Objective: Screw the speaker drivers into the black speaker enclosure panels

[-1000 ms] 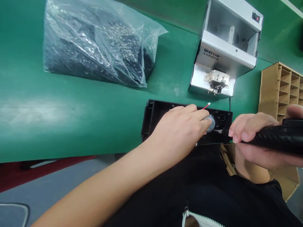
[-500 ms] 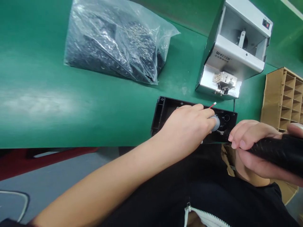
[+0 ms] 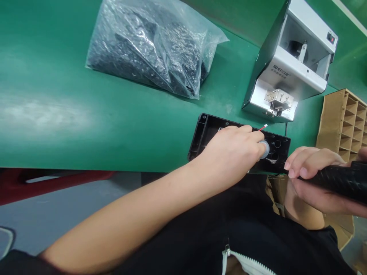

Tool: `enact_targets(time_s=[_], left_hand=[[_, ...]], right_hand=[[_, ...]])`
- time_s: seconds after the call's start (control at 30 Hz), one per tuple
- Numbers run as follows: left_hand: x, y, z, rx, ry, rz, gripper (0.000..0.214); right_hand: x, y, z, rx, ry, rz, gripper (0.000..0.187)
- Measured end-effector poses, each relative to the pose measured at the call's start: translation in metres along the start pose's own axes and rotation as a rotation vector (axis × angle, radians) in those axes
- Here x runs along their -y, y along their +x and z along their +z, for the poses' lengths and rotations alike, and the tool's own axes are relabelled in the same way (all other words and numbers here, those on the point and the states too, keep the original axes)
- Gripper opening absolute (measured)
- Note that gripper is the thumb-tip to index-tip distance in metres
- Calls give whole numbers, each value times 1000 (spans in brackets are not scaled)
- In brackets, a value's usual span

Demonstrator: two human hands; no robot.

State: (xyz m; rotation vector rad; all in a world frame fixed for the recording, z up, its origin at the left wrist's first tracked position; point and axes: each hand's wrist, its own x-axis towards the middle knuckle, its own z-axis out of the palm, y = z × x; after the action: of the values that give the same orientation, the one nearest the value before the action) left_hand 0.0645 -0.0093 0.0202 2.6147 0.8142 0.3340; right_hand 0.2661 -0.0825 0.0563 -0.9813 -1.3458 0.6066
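Note:
A black plastic housing point(image 3: 210, 131) lies open side up along the bench's near edge. My left hand point(image 3: 233, 149) reaches into it, fingers closed against a round grey part point(image 3: 264, 149); the fingertips are mostly hidden. A red wire with a white connector point(image 3: 265, 125) sticks up past these fingers. Just right of the grey part lies a small coil spring point(image 3: 270, 160). My right hand point(image 3: 309, 164) is wrapped around a black electric screwdriver point(image 3: 341, 181), its front end at the housing's right end. The screwdriver's tip is hidden by the fingers.
Behind the housing stands a silver screw feeder point(image 3: 286, 72). A clear plastic bag point(image 3: 155, 49) of dark parts lies at the back left. To the right is a divided cardboard box point(image 3: 332, 122). Red furniture point(image 3: 51, 181) shows below the green bench point(image 3: 71, 145).
The view has shifted, so the bench items appear slightly farther right. Both hands keep nearly the same places against the housing, the left on the grey part and the right around the screwdriver.

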Motion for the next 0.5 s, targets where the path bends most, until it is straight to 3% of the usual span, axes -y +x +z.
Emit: enact_targets(time_s=[0.1, 0.27, 0.5], left_hand=[[1, 1, -1, 6, -3, -1, 14], [0, 2, -2, 27, -6, -9, 15], [0, 1, -1, -3, -2, 4, 13]], right_hand=[[2, 1, 3, -32, -24, 6, 71], [4, 6, 7, -71, -94, -24, 83], [0, 7, -1, -12, -66, -43, 78]])
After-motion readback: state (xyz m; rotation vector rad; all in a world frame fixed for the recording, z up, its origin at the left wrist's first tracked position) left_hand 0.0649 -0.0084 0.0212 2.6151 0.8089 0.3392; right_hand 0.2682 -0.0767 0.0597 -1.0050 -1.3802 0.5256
